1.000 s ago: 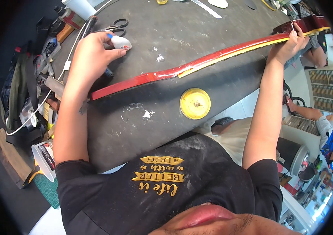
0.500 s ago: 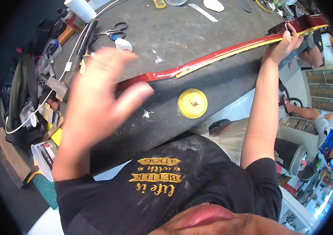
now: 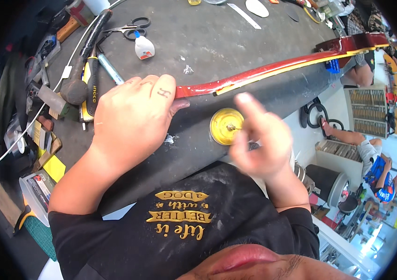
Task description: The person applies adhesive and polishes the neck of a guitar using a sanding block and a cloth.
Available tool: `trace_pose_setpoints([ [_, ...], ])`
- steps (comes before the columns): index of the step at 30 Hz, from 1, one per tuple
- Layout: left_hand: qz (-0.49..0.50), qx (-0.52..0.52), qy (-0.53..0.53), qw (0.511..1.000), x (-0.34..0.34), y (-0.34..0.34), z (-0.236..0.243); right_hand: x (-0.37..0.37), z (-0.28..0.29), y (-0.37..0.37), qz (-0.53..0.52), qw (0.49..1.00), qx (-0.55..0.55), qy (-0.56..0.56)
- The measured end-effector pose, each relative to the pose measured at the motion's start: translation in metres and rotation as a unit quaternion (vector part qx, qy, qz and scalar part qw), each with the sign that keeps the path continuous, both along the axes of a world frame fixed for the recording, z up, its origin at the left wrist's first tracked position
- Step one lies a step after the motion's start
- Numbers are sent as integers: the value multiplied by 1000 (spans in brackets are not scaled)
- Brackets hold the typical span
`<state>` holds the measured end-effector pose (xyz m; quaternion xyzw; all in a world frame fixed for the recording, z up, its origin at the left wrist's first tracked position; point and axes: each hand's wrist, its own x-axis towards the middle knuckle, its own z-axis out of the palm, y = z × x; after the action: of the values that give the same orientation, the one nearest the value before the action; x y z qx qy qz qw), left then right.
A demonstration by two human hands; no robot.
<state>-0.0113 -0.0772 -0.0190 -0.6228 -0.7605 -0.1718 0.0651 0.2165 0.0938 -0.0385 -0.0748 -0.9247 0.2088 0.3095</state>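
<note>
A glossy red guitar [image 3: 264,70] with a pale yellow edge along its neck stretches from my left hand to the upper right, its body end farthest away. My left hand [image 3: 135,121] is wrapped over the headstock end, hiding most of it. Below the neck, a round container of yellow liquid [image 3: 224,133] stands near the table's front edge, with a thin dark stem in its middle. My right hand [image 3: 266,142] is just right of the container, blurred. Its index finger and thumb are apart, around the stem's side, and nothing shows gripped between them.
On the dark table [image 3: 180,42] lie scissors [image 3: 131,30], a small white bottle [image 3: 144,47], a hammer [image 3: 84,70] and a metal ruler [image 3: 244,16]. Clutter and a white cable [image 3: 63,81] fill the left side. A seated person [image 3: 378,168] is at the far right.
My left hand has come down onto the headstock end and closed round it. My right hand has let go of the guitar's far end and moved down beside the yellow container.
</note>
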Motion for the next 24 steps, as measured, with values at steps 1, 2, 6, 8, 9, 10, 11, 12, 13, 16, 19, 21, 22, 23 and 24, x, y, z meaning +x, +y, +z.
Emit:
trace_pose_setpoints([
  [1, 1, 12, 4, 1000, 0, 0, 0, -3, 2, -12, 4, 999, -8, -32],
  [2, -3, 13, 3, 1000, 1, 1, 0, -6, 4, -23, 8, 998, -14, -63],
  [6, 8, 27, 1, 1000, 0, 1, 1, -15, 9, -25, -2, 998, 25, -66],
  [8, 11, 27, 4, 1000, -1, 2, 2, -15, 13, -23, -4, 996, 42, -83],
  [9, 7, 28, 5, 1000, -1, 3, 3, -14, 15, -23, -8, 995, 54, -86],
  [10, 3, 26, 5, 1000, -1, 3, 2, -12, 15, -24, -11, 994, 65, -91],
  [11, 3, 27, 4, 1000, 0, 3, 2, -13, 17, -23, -11, 994, 65, -92],
  [12, 8, 27, 5, 1000, -1, 3, 2, -15, 20, -23, -24, 993, 70, -95],
  [13, 11, 27, 5, 1000, 0, 3, 2, -16, 21, -24, -39, 992, 75, -98],
  [16, 8, 30, 6, 999, 0, 3, 0, -15, 19, -28, -71, 983, 88, -143],
  [19, 7, 30, 8, 999, 0, 2, 1, -12, 18, -26, -95, 978, 105, -155],
  [21, 6, 32, 8, 999, 0, 2, 2, -8, 19, -22, -104, 976, 111, -157],
  [22, 6, 31, 8, 999, 0, 2, 2, -6, 20, -19, -122, 973, 110, -162],
  [23, 6, 31, 7, 999, 0, 2, 2, -3, 21, -16, -139, 970, 109, -166],
  [24, 7, 29, 7, 1000, 0, 2, 1, -1, 20, -12, -147, 968, 124, -161],
])
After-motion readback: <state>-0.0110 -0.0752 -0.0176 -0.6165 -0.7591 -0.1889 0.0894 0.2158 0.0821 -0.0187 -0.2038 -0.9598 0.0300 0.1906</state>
